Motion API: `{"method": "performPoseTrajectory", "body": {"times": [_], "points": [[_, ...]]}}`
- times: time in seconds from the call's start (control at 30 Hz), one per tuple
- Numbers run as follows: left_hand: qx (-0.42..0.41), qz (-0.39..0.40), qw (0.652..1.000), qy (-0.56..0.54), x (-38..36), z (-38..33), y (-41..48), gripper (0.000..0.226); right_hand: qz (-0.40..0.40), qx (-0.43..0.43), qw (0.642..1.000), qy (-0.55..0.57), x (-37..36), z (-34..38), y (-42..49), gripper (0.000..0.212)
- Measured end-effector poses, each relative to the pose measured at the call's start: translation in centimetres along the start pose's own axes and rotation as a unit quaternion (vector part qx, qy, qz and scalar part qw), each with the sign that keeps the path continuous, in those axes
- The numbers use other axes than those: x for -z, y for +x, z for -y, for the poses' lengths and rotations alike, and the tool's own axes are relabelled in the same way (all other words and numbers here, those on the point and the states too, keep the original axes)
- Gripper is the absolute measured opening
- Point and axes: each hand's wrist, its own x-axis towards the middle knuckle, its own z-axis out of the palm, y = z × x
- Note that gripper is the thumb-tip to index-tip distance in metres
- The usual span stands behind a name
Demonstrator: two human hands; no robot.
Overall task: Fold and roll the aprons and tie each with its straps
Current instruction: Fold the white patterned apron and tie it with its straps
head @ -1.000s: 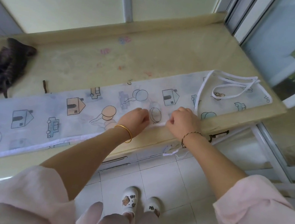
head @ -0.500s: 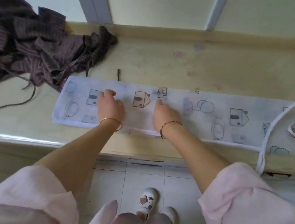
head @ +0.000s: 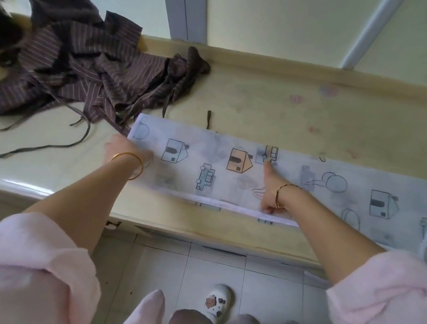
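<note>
The left hand [head: 123, 148] has slid to the left end of the folded printed apron [head: 343, 189], away from the right hand [head: 270, 184], which stays flat, fingers straight, on the sheer white cloth atop the glossy yellowish surface [head: 272, 106]. Blur hides the left hand's grip. A crumpled brown striped apron [head: 95, 65] lies beside.

white apron [head: 345, 209]: cut off right | left hand [head: 125, 151]: fingers blurred

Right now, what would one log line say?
stage: folded, not yet rolled | printed apron: long strip on ledge | left hand: at left end, grip unclear | right hand: flat mid-strip | striped apron: heaped, unfolded
</note>
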Motion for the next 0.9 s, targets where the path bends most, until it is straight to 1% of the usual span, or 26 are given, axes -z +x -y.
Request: {"method": "performPoseTrajectory", "body": {"times": [0.07, 0.1, 0.17, 0.23, 0.27, 0.3, 0.33, 0.37, 0.4, 0.43, 0.47, 0.5, 0.53, 0.6, 0.63, 0.7, 0.73, 0.77, 0.8, 0.87, 0.9], "points": [[0.028, 0.062, 0.991, -0.118, 1.3, -0.7, -0.2, 0.053, -0.013, 0.006, 1.000, 0.006, 0.1, -0.2, 0.0, 0.113], [0.042, 0.097, 0.980, -0.167, 2.1, -1.3, -0.3, 0.044, -0.021, 0.012, 1.000, 0.008, 0.1, -0.4, -0.1, 0.113], [0.087, 0.159, 0.958, -0.224, 4.0, -2.8, -1.0, 0.020, -0.026, 0.018, 0.999, 0.016, -0.1, -0.3, 0.0, 0.113], [0.096, 0.227, 0.936, -0.252, 5.7, -5.2, -2.2, 0.010, -0.033, 0.020, 0.999, 0.024, -0.3, -0.5, 0.2, 0.111], [0.072, 0.253, 0.931, -0.254, 6.2, -6.8, -3.0, 0.007, -0.032, 0.017, 0.999, 0.034, -0.4, -0.9, 0.5, 0.106], [0.039, 0.284, 0.925, -0.251, 6.5, -8.4, -3.9, 0.008, -0.033, 0.026, 0.999, 0.034, -0.8, -1.3, 0.6, 0.093], [-0.003, 0.310, 0.919, -0.244, 6.4, -10.0, -5.0, 0.011, -0.042, 0.026, 0.997, 0.054, -1.0, -1.8, 0.2, 0.071], [-0.040, 0.334, 0.910, -0.241, 6.3, -11.6, -6.5, 0.012, -0.060, 0.020, 0.996, 0.065, -1.1, -1.9, -0.3, 0.053], [-0.076, 0.357, 0.902, -0.232, 5.9, -13.3, -8.2, 0.014, -0.086, 0.023, 0.994, 0.071, -1.0, -1.8, -0.2, 0.056], [-0.109, 0.378, 0.893, -0.218, 5.4, -14.7, -10.1, 0.015, -0.090, 0.043, 0.993, 0.060, -1.0, -2.0, 0.0, 0.073], [-0.141, 0.395, 0.886, -0.199, 4.4, -16.3, -12.1, 0.016, -0.088, 0.067, 0.992, 0.059, -0.9, -2.6, -0.6, 0.085], [-0.168, 0.403, 0.880, -0.186, 3.3, -17.8, -14.1, 0.017, -0.085, 0.093, 0.988, 0.087, -0.7, -3.1, -1.5, 0.086], [-0.193, 0.406, 0.875, -0.178, 2.2, -19.1, -15.9, 0.017, -0.082, 0.128, 0.978, 0.140, -0.4, -3.5, -2.4, 0.076], [-0.241, 0.418, 0.862, -0.155, -0.1, -21.5, -20.0, 0.020, -0.078, 0.192, 0.947, 0.245, 0.3, -4.8, -4.7, 0.047], [-0.263, 0.426, 0.853, -0.146, -1.2, -22.6, -22.0, 0.020, -0.075, 0.220, 0.926, 0.296, 0.7, -5.6, -6.0, 0.040], [-0.302, 0.440, 0.836, -0.128, -3.4, -24.2, -25.7, 0.020, -0.065, 0.254, 0.872, 0.414, 1.1, -7.6, -7.5, 0.046], [-0.319, 0.450, 0.826, -0.116, -4.7, -24.9, -27.5, 0.020, -0.064, 0.253, 0.843, 0.470, 1.2, -8.7, -7.8, 0.047], [-0.332, 0.463, 0.815, -0.106, -5.9, -25.4, -29.2, 0.020, -0.077, 0.246, 0.814, 0.521, 1.3, -9.9, -8.0, 0.042], [-0.350, 0.479, 0.800, -0.096, -6.9, -25.9, -30.5, 0.020, -0.116, 0.226, 0.786, 0.564, 1.5, -10.9, -8.0, 0.033], [-0.390, 0.503, 0.766, -0.088, -8.5, -26.6, -31.9, 0.025, -0.225, 0.142, 0.725, 0.635, 2.1, -13.1, -7.6, 0.011], [-0.418, 0.496, 0.756, -0.089, -9.2, -26.9, -32.1, 0.027, -0.265, 0.092, 0.697, 0.660, 2.4, -14.4, -7.1, 0.006]]}}
